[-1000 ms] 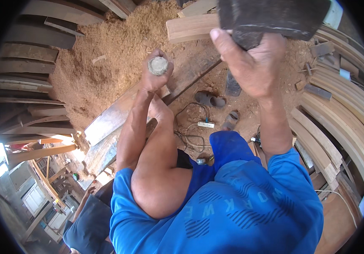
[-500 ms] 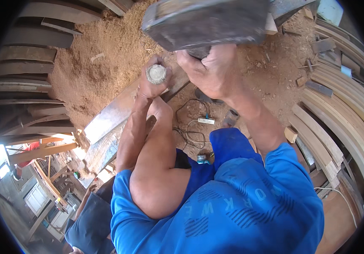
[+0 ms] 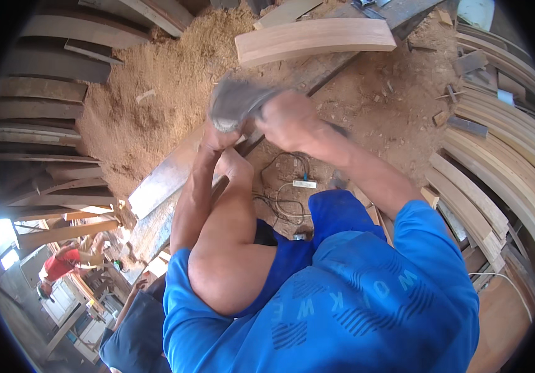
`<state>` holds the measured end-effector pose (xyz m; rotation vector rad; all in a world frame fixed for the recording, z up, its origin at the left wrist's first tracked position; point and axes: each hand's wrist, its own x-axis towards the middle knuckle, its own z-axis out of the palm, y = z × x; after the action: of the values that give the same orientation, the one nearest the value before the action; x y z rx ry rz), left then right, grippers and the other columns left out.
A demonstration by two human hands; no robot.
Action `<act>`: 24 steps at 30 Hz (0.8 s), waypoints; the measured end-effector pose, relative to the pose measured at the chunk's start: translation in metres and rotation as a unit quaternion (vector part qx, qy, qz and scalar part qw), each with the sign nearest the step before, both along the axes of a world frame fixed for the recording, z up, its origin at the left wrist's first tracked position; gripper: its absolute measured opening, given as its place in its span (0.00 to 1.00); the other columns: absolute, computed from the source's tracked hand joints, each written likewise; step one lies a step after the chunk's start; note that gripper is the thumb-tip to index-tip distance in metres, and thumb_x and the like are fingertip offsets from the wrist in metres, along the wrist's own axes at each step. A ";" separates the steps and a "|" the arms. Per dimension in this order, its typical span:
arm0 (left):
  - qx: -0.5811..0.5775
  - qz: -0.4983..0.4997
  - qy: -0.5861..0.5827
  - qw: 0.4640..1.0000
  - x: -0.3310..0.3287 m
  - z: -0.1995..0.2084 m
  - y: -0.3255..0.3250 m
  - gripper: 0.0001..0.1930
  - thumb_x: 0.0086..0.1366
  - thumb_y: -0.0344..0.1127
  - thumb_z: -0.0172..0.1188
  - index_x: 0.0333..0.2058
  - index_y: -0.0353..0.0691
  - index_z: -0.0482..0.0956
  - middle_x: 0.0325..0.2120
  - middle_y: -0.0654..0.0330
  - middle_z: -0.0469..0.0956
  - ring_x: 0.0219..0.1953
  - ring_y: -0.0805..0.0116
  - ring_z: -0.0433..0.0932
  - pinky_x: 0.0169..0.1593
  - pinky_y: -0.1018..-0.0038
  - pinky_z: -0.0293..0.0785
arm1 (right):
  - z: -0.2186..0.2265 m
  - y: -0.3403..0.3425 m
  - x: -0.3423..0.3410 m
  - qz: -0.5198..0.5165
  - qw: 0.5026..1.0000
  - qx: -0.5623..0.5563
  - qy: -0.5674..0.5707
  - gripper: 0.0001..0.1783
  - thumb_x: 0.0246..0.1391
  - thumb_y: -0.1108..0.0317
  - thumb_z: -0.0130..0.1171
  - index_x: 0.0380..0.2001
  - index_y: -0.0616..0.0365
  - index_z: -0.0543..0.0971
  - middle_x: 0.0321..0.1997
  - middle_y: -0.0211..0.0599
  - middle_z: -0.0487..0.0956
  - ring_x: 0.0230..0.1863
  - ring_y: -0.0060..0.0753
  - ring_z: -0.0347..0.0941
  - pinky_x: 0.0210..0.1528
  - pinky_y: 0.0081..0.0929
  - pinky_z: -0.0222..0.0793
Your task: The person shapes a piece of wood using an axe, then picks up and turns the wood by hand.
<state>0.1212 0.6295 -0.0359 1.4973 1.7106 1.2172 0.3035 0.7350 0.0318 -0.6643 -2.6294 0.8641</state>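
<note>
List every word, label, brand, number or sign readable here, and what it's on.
Blue shirt: pale letters across the front, among striped patches; wording not transcribed.
White power strip: any marking is too small to read.
Dark mallet: blurred; no text can be made out.
No other readable text.

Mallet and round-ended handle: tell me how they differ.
The mallet is dark; the handle shows a pale, round end. The mallet looks larger than the handle's visible part. The right hand holds the mallet, the left hand the handle. Both are hand-held, close together.
</note>
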 end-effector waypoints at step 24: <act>-0.026 0.099 -0.038 0.994 -0.002 0.005 0.021 0.11 0.60 0.31 0.66 0.31 0.40 0.70 0.21 0.68 0.69 0.24 0.78 0.70 0.27 0.77 0.68 | 0.042 0.020 0.041 -0.096 0.944 -0.135 0.286 0.10 0.52 0.70 0.63 0.38 0.60 0.79 0.33 0.41 0.83 0.31 0.39 0.80 0.36 0.35 0.77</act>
<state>0.1196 0.6504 -0.0313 1.2592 1.8599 1.3020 0.3446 0.7549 0.0734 -0.6078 -1.9189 1.1622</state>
